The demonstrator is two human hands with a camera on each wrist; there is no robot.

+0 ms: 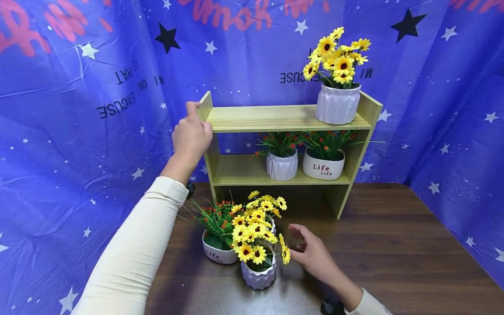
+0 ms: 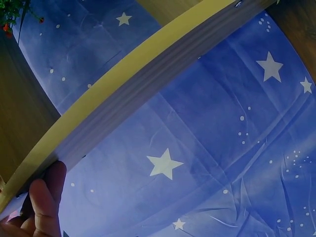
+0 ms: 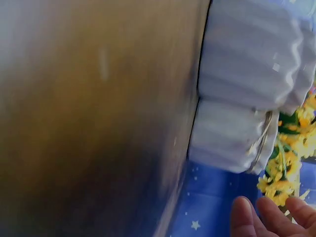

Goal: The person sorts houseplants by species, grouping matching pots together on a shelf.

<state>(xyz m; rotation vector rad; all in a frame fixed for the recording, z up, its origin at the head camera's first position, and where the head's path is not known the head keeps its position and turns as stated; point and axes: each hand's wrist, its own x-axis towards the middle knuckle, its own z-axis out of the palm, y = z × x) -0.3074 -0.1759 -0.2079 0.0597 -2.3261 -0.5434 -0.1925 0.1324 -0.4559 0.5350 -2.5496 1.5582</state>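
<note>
Gripping the wooden shelf [image 1: 260,118], left hand [image 1: 192,136]; fingers parted beside potted yellow flowers [image 1: 256,229], right hand [image 1: 313,254].

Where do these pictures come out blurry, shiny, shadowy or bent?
Head view: mostly crisp, with a pale sheen on the table toward the front and dark shade beneath the shelf; left wrist view: dim, with the shelf's pale edge bowed into a curve; right wrist view: the tabletop smeared by blur, with a faint light streak, and tiny glints on the nearer white pot.
</note>
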